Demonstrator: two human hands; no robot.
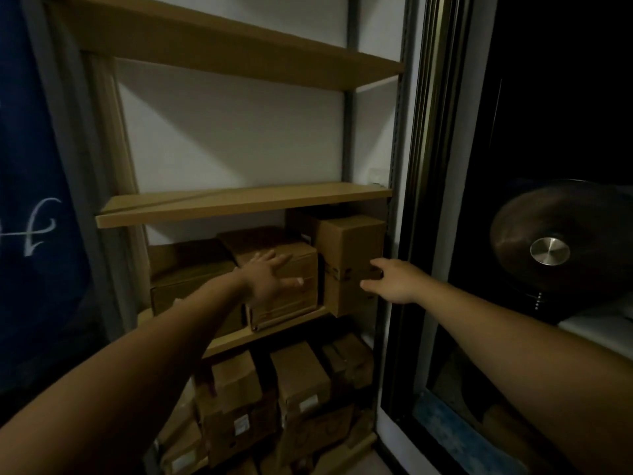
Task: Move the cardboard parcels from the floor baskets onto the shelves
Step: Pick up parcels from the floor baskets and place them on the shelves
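Note:
Three cardboard parcels stand on a wooden shelf (236, 335) in dim light. My left hand (270, 275) lies flat with fingers spread on the front top corner of the middle parcel (298, 296). A taller parcel (346, 245) stands at the right end; my right hand (394, 281) reaches to its front right edge, fingers loosely apart, touching or nearly touching it. A low wide parcel (185, 279) sits at the left. Neither hand grips anything. No floor basket is in view.
The shelf above (239, 204) and the top shelf (222, 46) carry nothing. Several labelled parcels (301, 375) are stacked below. A blue cloth (30, 200) hangs at left. A dark metal door frame (421, 200) and a round fan (548, 250) are at right.

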